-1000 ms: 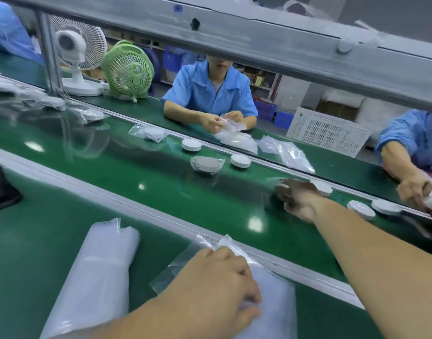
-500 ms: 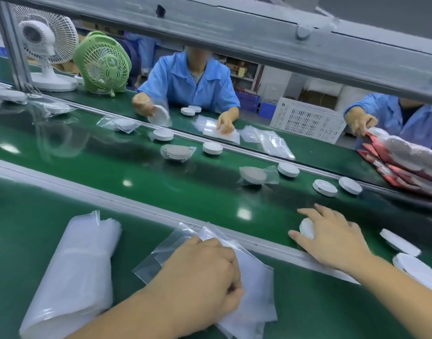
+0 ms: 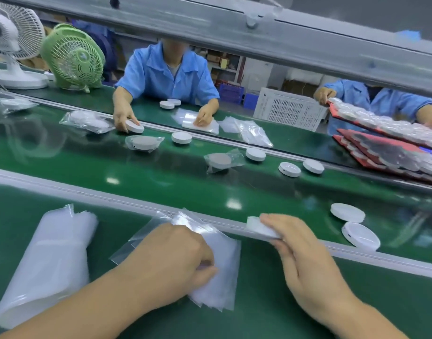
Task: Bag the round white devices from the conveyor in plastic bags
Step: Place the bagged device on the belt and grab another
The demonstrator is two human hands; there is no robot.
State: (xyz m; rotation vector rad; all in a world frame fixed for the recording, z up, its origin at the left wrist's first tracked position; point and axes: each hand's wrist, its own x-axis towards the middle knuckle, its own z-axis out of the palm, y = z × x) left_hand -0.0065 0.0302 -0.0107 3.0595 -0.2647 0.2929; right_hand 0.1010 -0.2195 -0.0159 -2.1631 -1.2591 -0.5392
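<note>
The right hand (image 3: 307, 263) holds a round white device (image 3: 257, 227), fingers curled round it. The device lies flat, just over the rail (image 3: 393, 261) at the near edge of the belt (image 3: 175, 182). The left hand (image 3: 171, 260) pinches the top bag (image 3: 226, 263) of a small pile. The bag is just left of the device. I think the bag must open toward the device next.
</note>
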